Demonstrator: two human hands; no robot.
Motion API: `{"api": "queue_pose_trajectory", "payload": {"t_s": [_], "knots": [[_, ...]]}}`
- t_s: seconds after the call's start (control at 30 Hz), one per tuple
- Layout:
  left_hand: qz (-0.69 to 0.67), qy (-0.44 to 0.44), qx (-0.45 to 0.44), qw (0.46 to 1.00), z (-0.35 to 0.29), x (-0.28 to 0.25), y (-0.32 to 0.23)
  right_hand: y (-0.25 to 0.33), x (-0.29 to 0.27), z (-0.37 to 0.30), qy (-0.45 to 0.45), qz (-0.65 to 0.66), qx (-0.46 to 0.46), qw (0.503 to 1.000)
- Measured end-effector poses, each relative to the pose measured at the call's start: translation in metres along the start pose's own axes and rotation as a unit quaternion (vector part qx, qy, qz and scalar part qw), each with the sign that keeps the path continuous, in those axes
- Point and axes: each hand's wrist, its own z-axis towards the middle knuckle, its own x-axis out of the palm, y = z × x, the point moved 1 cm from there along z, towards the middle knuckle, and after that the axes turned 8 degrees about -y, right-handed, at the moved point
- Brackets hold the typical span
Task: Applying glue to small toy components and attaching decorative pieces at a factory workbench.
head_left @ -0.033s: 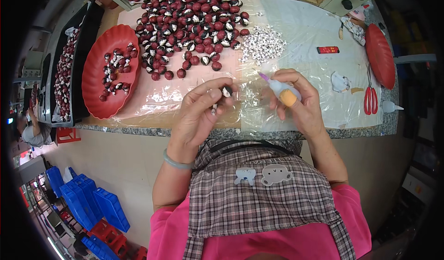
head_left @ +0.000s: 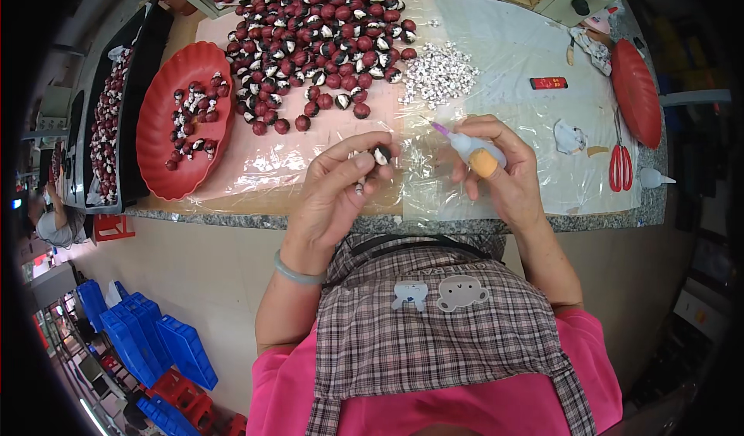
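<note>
My left hand (head_left: 349,168) pinches a small black-and-white ball (head_left: 380,155) between thumb and fingertips. Lower in the same fingers shows a little whitish piece (head_left: 359,187), partly hidden. In my right hand (head_left: 500,161) is a soft white squeeze bottle (head_left: 468,146), its thin purple nozzle (head_left: 441,128) pointing up and left, apart from the ball. A yellow-orange cover (head_left: 484,162) sits at the thumb, against the bottle. Beyond my hands lie a large heap of dark red, black and white balls (head_left: 333,56) and a pile of small white pieces (head_left: 440,74).
Left stands a red scalloped tray (head_left: 152,137) holding small red-and-white pieces, beside a black bin (head_left: 147,64). On the right are red-handled scissors (head_left: 621,168), a red box (head_left: 549,83), another red tray (head_left: 635,87) and a second nozzle bottle (head_left: 653,178). Plastic sheeting covers the table.
</note>
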Motion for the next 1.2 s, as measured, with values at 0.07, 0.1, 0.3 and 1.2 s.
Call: {"api": "queue_pose_trajectory", "payload": {"t_s": [0.07, 0.1, 0.3, 1.2], "knots": [[-0.001, 0.011, -0.008, 1.000, 0.000, 0.002, 0.003, 0.002, -0.002, -0.001, -0.010, 0.002, 0.003, 1.000], [-0.002, 0.022, -0.014, 1.000, 0.000, 0.003, 0.005, 0.003, -0.003, -0.001, -0.019, 0.004, 0.005, 1.000], [0.004, 0.025, -0.016, 1.000, 0.000, 0.004, 0.014, 0.013, 0.001, -0.007, -0.096, 0.029, -0.020, 0.995], [0.033, 0.020, -0.034, 0.999, 0.003, 0.004, 0.020, 0.030, 0.011, -0.016, -0.109, -0.254, -0.177, 0.945]]}}
